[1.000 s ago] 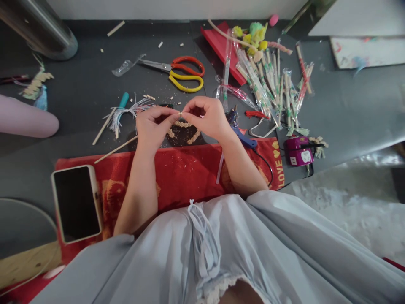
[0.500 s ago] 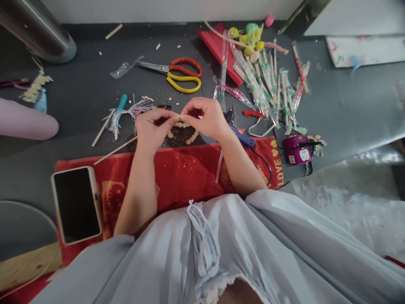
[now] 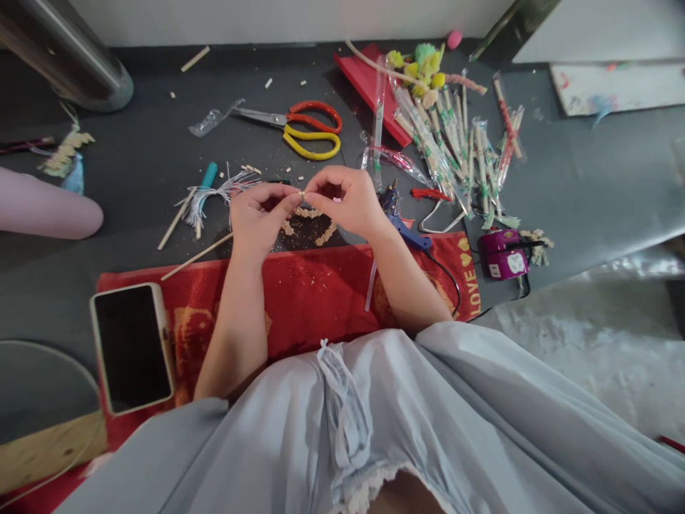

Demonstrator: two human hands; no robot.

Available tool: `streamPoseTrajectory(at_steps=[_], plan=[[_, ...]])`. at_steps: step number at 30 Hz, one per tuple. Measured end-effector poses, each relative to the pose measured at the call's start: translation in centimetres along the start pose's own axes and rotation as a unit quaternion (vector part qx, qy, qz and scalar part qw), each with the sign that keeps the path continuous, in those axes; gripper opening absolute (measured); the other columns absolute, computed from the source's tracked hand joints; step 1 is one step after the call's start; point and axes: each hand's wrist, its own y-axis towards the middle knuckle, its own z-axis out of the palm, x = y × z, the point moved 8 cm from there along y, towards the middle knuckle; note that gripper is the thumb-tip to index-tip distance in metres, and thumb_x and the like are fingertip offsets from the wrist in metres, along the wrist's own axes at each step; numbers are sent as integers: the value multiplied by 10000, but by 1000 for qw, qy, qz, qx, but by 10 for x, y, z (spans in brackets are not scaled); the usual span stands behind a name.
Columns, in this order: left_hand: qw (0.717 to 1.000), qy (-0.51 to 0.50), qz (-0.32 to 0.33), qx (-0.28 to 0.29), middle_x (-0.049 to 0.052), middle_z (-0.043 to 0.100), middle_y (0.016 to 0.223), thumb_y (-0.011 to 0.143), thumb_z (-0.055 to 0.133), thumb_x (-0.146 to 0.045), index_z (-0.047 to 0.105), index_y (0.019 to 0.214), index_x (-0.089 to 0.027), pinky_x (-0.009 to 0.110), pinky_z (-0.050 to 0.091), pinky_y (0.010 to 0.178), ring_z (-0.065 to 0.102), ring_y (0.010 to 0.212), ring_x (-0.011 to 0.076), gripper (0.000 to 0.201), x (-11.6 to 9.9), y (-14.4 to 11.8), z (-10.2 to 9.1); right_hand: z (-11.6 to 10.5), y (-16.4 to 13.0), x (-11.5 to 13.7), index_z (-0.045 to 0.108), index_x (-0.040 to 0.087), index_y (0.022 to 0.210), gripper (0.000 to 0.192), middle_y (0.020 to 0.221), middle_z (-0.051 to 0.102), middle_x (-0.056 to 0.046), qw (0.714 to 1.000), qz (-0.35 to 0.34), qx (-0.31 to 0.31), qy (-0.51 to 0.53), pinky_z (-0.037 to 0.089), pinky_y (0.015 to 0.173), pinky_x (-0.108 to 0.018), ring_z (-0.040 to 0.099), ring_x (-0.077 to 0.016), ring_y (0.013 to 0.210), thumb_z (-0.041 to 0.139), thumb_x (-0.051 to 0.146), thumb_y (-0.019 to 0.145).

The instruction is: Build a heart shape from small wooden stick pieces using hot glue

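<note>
My left hand (image 3: 260,214) and my right hand (image 3: 345,200) meet fingertip to fingertip above the desk. Pinched between their thumbs and forefingers is a tiny pale piece (image 3: 302,197), like a short bit of cut stick; its exact shape is too small to tell. Just beneath the hands lie knobbly tan strips (image 3: 326,233), partly covered by my fingers. A bundle of white and coloured threads (image 3: 214,194) lies left of my left hand, beside a teal cylinder (image 3: 209,174). Right of my right hand rests a blue glue gun (image 3: 409,232) with a black cord.
Scissors (image 3: 313,128) with red and yellow handles lie beyond the hands. Wrapped sticks (image 3: 449,135) pile up at right near a purple box (image 3: 503,255). A phone (image 3: 133,348) sits on the red towel (image 3: 315,285). A pink cylinder (image 3: 48,203) juts in at left.
The view has shifted very slightly. Both hands stay pinched together in nearly the same place, and the small pale piece shows a little more between the fingertips.
</note>
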Motion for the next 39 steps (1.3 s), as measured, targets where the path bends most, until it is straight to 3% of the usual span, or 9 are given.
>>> streamPoseTrajectory(at_steps=[14,27,39], plan=[[1000,-18,18,-3,3,695,661,728,832,-539,758,754,-198,237,510,569,617,582,103,350,-8,1,2,2,-1,1,609,176,788,199,716,564,31,1000,-19,-6,-14,394,621,-244,425,-73,623,610,349,887],[1000,28,-6,-13,-5,714,724,771,823,-430,744,793,-215,253,523,640,646,647,112,230,-7,-2,0,6,-1,-4,601,184,805,218,715,549,23,1000,-15,3,-23,405,629,-252,446,-92,662,592,377,907],[1000,27,9,-7,9,739,742,765,820,-486,753,769,-228,273,552,660,669,677,132,267,-9,-3,1,4,-3,2,587,190,792,192,719,563,19,998,-52,-21,-29,410,632,-257,460,-91,644,589,338,913]])
